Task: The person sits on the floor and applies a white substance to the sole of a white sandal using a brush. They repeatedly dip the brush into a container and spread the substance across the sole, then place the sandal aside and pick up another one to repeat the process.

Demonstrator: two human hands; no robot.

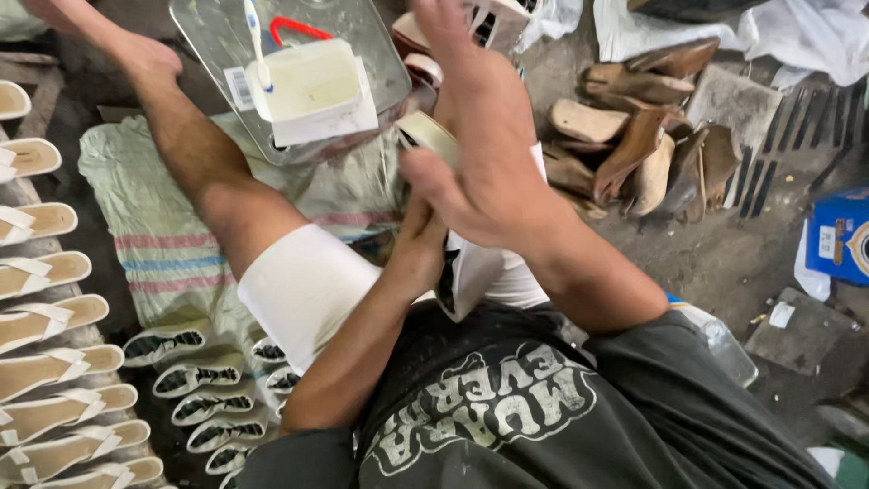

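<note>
My right hand (493,172) is up in front of me, palm flat and fingers spread wide, pressed on the sandal sole (433,136) that I have in my lap — only its cream edge shows past my thumb. My left hand (418,249) is tucked under the right one, down by my knee; I cannot tell how its fingers are set, since the right hand and the sole hide them, though it seems to be bracing the piece from below. The sole sits between my two hands, just above my white shorts (312,285).

Just beyond my hands lies a shiny metal tray (213,41), and on it a white square tub (312,86) with a white brush (256,45) standing in it and a red handle (299,27) behind. The tray rests on a striped woven sack (163,226) spread on the floor.

To my left, a column of finished cream sandals (41,272) runs down the floor, each with a white strap. Nearer my knee, a row of black-and-white cut soles (195,376) lies on the sack. To my right there is a heap of tan wooden-looking shoe parts (634,145), well apart from my hands, and a blue box (842,235) at the far edge — beside it, scraps of white plastic sheet (778,32).
</note>
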